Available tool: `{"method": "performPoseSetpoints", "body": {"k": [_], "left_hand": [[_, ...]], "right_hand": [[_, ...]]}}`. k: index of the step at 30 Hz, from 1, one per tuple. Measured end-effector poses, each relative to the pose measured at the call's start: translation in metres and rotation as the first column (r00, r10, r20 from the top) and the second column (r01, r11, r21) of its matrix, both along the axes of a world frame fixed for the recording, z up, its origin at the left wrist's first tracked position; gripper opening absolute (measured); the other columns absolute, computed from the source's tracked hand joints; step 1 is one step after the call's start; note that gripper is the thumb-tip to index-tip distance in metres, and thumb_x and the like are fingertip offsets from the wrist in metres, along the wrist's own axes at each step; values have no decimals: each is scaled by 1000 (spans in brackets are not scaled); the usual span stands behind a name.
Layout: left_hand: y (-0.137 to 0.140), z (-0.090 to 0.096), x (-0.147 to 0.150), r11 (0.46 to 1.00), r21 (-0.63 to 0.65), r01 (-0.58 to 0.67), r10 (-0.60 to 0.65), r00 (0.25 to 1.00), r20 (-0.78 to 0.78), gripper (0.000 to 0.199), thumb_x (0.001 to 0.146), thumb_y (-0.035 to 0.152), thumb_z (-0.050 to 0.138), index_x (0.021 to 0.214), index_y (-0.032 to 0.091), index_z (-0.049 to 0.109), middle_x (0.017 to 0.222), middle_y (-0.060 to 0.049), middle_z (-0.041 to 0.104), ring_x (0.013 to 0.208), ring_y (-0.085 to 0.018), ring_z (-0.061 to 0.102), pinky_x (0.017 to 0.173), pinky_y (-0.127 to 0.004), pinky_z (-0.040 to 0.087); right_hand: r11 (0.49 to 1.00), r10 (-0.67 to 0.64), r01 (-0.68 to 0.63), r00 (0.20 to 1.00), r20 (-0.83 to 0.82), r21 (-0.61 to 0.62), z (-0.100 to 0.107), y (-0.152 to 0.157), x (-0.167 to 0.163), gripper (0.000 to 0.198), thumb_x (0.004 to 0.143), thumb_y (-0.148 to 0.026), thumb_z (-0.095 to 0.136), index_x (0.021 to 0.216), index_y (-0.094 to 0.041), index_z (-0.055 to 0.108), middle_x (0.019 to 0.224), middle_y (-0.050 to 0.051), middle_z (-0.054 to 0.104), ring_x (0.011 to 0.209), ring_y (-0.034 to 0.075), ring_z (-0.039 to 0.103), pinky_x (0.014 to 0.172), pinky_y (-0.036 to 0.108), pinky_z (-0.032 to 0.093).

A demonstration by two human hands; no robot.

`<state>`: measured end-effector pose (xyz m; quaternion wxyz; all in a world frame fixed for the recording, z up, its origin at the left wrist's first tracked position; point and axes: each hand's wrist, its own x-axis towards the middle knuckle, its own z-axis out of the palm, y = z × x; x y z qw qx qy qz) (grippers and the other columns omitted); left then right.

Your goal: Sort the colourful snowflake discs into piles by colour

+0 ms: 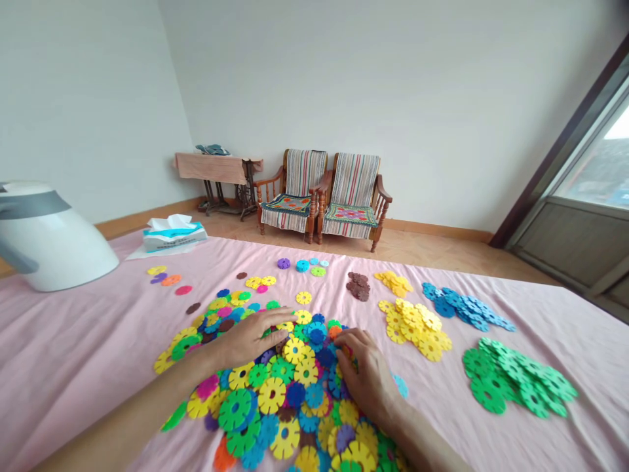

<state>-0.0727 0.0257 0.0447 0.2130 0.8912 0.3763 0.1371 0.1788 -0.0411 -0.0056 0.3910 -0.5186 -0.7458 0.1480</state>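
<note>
A mixed heap of flat, notched plastic discs (pixel 272 394) in many colours lies in front of me. Over the upper left of the heap rests my left hand (pixel 258 335), open, its fingers stretched out to the right and touching discs. My right hand (pixel 367 367) is on the heap's right side, palm down. Its fingers are bent over the discs with the thumb apart from them, and an orange disc (pixel 335 332) shows at the fingertips. What lies under both palms is hidden. Sorted piles of brown (pixel 358 286), yellow (pixel 413 328), blue (pixel 466 307) and green discs (pixel 518 378) lie to the right.
A pink cloth (pixel 98 367) covers the table. At the left stand a white kettle-like jug (pixel 73 246) and a tissue box (pixel 174 236). Stray discs (pixel 171 280) lie beyond the heap. Two wooden armchairs (pixel 354 190) and a draped sewing-machine table (pixel 211 168) stand by the wall.
</note>
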Motion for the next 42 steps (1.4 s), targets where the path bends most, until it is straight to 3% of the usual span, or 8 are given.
{"method": "performPoseSetpoints", "body": {"k": [6, 14, 22, 26, 31, 33, 37, 42], "left_hand": [[-22, 4, 10, 992, 118, 52, -51, 999, -10, 36, 79, 30, 67, 115, 29, 62, 107, -3, 62, 101, -21, 55, 90, -32, 42], [-21, -7, 20, 988, 139, 74, -72, 997, -13, 23, 91, 28, 48, 103, 25, 68, 89, -3, 65, 89, -19, 56, 78, -28, 42], [7, -1, 39, 978, -86, -191, 206, 945, 254, 23, 83, 32, 52, 81, 16, 68, 81, -3, 67, 75, -17, 61, 70, -27, 46], [35, -8, 76, 913, -391, -113, 269, 889, 372, 20, 71, 28, 61, 83, 12, 66, 69, -2, 66, 66, -16, 62, 59, -24, 47], [56, -26, 146, 901, -431, -43, 224, 898, 379, 15, 69, 26, 65, 77, 13, 66, 57, 0, 62, 53, -13, 61, 48, -21, 45], [60, -33, 173, 898, -440, -21, 207, 902, 380, 16, 70, 25, 64, 79, 11, 67, 57, -1, 63, 51, -14, 62, 46, -21, 45], [67, -38, 198, 912, -409, -30, 211, 890, 404, 24, 74, 20, 59, 94, 10, 67, 80, -8, 70, 61, -15, 66, 49, -21, 47], [72, -21, 147, 946, -315, -77, 206, 893, 401, 25, 74, 21, 56, 94, 12, 68, 84, -7, 71, 68, -15, 66, 59, -24, 51]], "right_hand": [[1000, -12, 12, 1000, 2, 9, 3, -1, -1, 14, 85, -13, 49, 86, -20, 61, 92, 4, 63, 88, 19, 55, 80, 33, 44], [999, -28, 27, 999, 22, 30, 5, 0, -2, 15, 85, -12, 48, 86, -20, 61, 89, 5, 62, 86, 18, 54, 78, 32, 44], [978, -26, -18, 978, 207, 208, 14, -19, -9, 10, 83, -16, 47, 75, -19, 53, 77, 5, 55, 76, 18, 50, 69, 33, 39], [913, 76, -198, 941, 330, 356, 11, -33, -28, 17, 77, -20, 50, 61, -19, 45, 61, 1, 49, 61, 15, 45, 57, 31, 32], [774, 36, -228, 948, 317, 591, -7, -36, -46, 24, 72, -18, 49, 52, -19, 37, 48, -1, 39, 47, 12, 36, 45, 30, 19], [755, 27, -223, 950, 311, 616, -12, -35, -46, 25, 72, -18, 50, 52, -19, 36, 48, -2, 38, 46, 11, 37, 45, 30, 18], [788, 29, -207, 953, 301, 580, -15, -34, -40, 24, 74, -17, 49, 53, -20, 37, 49, -2, 40, 48, 12, 39, 47, 29, 21], [846, 25, -165, 962, 271, 507, -8, -38, -32, 22, 74, -15, 49, 54, -19, 39, 52, -1, 45, 51, 12, 41, 49, 28, 25]]}}
